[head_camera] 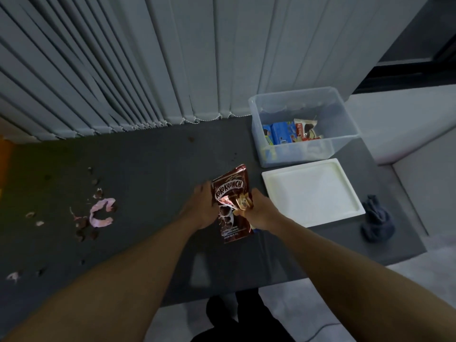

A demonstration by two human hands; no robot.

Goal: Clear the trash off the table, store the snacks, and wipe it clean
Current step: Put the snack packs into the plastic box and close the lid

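A brown Koko Krunch bag (230, 193) is held above the dark table (153, 169), between both hands. My left hand (201, 208) grips its left edge. My right hand (259, 209) grips its right side, fingers over the gold corner. To the right stands a clear plastic bin (303, 104) with blue and white snack packs (288, 132) inside. The bin's white lid (313, 191) lies flat in front of it. A dark grey cloth (376, 218) is bunched at the table's right edge. Pink wrapper scraps (101, 213) and brown crumbs (85, 230) are scattered on the left.
Grey vertical blinds (148, 70) hang along the table's far edge. More crumbs (190, 138) lie near the blinds, and small scraps (13, 276) sit at the front left. The table's front edge runs just above my legs (237, 317). Pale floor lies to the right.
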